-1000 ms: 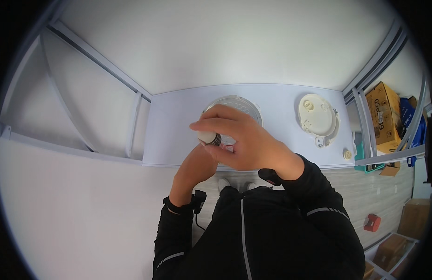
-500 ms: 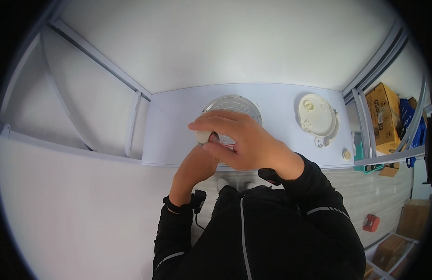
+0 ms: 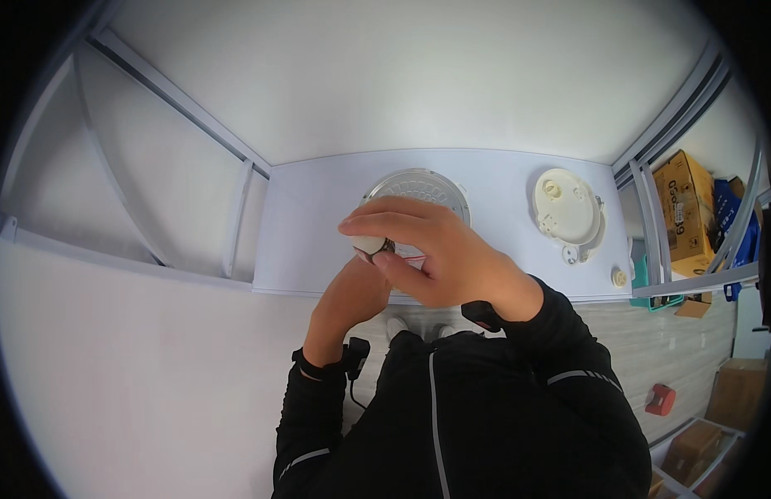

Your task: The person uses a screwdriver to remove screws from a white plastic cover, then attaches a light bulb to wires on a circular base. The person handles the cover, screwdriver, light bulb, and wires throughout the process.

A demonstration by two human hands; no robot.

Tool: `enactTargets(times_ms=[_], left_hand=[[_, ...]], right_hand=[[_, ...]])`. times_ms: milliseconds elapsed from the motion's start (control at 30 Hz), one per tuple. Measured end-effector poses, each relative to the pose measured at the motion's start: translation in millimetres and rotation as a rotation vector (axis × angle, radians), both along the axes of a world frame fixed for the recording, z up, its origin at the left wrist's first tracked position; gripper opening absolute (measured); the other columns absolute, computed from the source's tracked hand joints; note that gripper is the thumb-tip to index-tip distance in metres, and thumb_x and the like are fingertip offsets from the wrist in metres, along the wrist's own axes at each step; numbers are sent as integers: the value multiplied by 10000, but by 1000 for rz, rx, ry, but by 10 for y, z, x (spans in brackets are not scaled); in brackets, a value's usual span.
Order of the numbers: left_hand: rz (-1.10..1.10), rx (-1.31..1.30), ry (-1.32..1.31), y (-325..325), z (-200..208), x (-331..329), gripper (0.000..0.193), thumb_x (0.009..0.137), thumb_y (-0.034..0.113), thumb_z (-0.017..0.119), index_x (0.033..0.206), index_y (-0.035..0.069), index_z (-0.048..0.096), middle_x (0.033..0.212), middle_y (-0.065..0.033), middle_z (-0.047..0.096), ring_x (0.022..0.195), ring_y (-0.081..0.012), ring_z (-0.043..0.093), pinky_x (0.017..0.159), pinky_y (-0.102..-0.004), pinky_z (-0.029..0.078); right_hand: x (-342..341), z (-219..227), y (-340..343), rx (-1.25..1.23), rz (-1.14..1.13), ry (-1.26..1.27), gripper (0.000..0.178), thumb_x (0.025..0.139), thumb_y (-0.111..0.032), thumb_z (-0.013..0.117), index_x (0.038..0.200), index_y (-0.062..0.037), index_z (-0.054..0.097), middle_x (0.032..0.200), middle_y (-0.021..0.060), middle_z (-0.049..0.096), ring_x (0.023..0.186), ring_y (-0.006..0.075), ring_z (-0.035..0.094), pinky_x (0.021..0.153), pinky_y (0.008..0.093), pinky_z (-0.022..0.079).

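My right hand is curled over a small round piece with a pale top and a dark side, gripped between thumb and fingers. Just below it is my left hand, its fingers hidden behind the right hand and the piece. A thin red wire shows beside the right thumb; where it leads is hidden. Under the hands lies a round, clear-and-silver disc-shaped part on the white table, partly covered by my right hand.
To the right on the table lie cream round plastic housings, one overlapping another, with a small cream ring on top. A small cream knob-like part sits near the right front corner. Cardboard boxes and a red object stand beyond the right side.
The round piece has turned slightly in my right hand, so more of its dark side shows. Both hands stay almost in the same place.
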State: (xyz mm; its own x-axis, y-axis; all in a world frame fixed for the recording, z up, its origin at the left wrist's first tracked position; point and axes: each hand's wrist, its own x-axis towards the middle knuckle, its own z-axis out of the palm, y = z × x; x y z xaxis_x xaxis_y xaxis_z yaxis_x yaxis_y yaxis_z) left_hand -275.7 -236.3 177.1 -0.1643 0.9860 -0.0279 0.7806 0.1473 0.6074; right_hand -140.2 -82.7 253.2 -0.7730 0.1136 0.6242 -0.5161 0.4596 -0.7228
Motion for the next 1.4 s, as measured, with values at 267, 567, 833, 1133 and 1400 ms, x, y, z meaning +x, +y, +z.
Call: enactTargets(times_ms=[267, 567, 833, 1133, 1400], left_hand=[[14, 208, -231, 121, 0, 70, 332, 963, -32, 554, 1289, 23, 583, 1142, -191, 700, 1059, -388, 672, 841, -467, 542], [-31, 144, -6, 58, -112, -24, 268, 992, 32, 533, 1249, -17, 589, 1111, -234, 706, 1015, -443, 662, 796, -503, 524], [52, 18, -91, 71, -14, -22, 331, 905, -31, 582, 1229, 20, 628, 1153, -171, 708, 1111, -355, 672, 873, -454, 525], [0, 30, -26, 38, -1, -22, 116, 1005, 29, 566, 1082, -27, 634, 1025, -227, 711, 929, -459, 651, 782, -489, 521], [17, 85, -153, 102, 106, 31, 171, 999, 49, 586, 1132, -32, 654, 1073, -226, 719, 1044, -444, 661, 853, -491, 528]], right_hand=[[-3, -65, 56, 69, -46, 125, 442, 876, -11, 768, 1312, -74, 723, 1247, 145, 708, 1051, 308, 723, 850, 374, 596], [12, -13, -7, 46, -65, -14, 423, 913, 30, 711, 1323, -74, 710, 1312, 131, 701, 1033, 282, 727, 833, 364, 608], [36, -4, -25, 51, -91, -42, 530, 947, -62, 729, 1467, -95, 631, 1480, 156, 618, 1037, 268, 690, 857, 355, 578], [51, 70, -8, -11, -100, -248, 545, 895, -124, 832, 1419, -134, 684, 1222, 98, 640, 1062, 254, 648, 903, 385, 556], [22, 11, -34, 44, -114, -113, 553, 926, -31, 747, 1460, -128, 639, 1443, 149, 634, 1244, 323, 660, 993, 395, 561]])
